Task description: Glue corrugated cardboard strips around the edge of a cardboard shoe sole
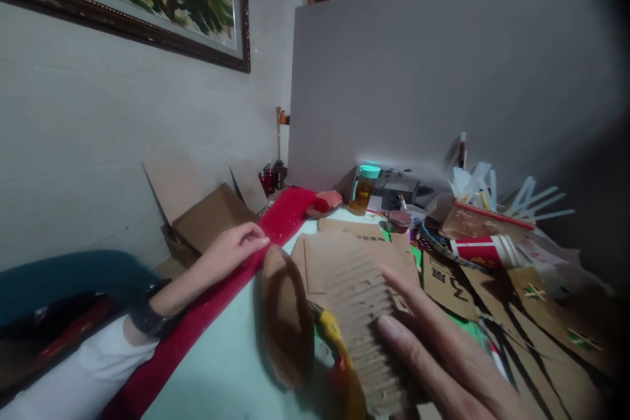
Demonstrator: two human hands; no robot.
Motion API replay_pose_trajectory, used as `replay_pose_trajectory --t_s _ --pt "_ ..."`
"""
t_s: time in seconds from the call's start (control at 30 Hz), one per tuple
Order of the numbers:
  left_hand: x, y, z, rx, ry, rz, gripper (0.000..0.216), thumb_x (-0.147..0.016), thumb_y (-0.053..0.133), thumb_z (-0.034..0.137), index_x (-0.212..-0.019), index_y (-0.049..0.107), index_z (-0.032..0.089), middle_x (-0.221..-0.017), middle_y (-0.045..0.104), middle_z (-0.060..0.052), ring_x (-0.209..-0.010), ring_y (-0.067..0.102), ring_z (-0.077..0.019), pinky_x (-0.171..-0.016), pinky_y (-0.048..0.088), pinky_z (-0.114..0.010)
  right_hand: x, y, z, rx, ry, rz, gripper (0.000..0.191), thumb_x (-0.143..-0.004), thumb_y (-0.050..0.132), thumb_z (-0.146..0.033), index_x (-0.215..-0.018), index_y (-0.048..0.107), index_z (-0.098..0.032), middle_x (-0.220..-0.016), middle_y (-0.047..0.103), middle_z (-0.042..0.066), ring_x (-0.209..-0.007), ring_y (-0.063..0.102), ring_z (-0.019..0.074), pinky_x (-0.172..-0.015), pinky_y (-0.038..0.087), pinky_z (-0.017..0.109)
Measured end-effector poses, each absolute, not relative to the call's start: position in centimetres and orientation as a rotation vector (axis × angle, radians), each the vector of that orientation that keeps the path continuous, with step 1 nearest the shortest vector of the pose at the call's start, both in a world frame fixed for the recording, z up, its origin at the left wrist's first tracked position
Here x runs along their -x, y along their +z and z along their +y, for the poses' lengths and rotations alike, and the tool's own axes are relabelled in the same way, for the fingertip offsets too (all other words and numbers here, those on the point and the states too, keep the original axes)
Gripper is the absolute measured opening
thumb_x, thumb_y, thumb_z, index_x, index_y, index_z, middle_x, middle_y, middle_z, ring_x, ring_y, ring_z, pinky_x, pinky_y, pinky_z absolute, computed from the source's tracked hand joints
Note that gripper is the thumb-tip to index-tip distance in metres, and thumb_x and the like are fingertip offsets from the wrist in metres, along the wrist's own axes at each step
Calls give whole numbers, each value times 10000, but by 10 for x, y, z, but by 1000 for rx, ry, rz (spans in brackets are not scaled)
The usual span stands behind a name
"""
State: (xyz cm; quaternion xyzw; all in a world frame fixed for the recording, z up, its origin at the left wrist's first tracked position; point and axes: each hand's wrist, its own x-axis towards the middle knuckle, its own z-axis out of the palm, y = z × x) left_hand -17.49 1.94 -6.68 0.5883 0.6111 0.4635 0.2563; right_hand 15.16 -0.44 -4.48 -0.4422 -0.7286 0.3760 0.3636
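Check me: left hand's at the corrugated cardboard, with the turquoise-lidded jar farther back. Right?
Wrong hand: the right hand is at the corrugated cardboard, per the head view. The turquoise-lidded jar is farther back, as you said.

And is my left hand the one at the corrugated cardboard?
No, your right hand is at the corrugated cardboard, while your left hand is by the red table runner.

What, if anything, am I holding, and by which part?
Your right hand touches corrugated cardboard at its right edge; left hand is by the brown piece, at its top. Whether either grips can't be told.
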Motion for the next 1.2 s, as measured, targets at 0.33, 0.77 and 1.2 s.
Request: replay_pose_trajectory --t_s 0.33,0.77,1.2 --pt "142 -6 -16 -1864 948 1082 400 -899 583 445 -1217 731 252 -1029 790 -56 -982 691 -288 -845 498 -321 -125 -9 25 872 1408 -2168 257 -859 704 -467 -1090 777 -379 -1073 779 -5 -994 717 236 -854 569 296" --pt "84 -47 -13 -1154 904 883 428 -944 605 366 -1365 601 292 -982 781 -55 -790 735 -218 -699 563 -314 -130 -40 26 852 1336 -1539 264 -891 682 -452 -946 614 -203 -721 592 -27 -656 555 122 -640 465 244" --pt "35 -49 -18 -918 991 862 369 -890 699 381 -1209 615 214 -1040 774 -53 -894 730 -208 -774 575 -307 -200 -81 3 1317 337 -1982 329 -865 655 -483 -1064 648 -221 -788 688 61 -722 648 219 -651 509 318"
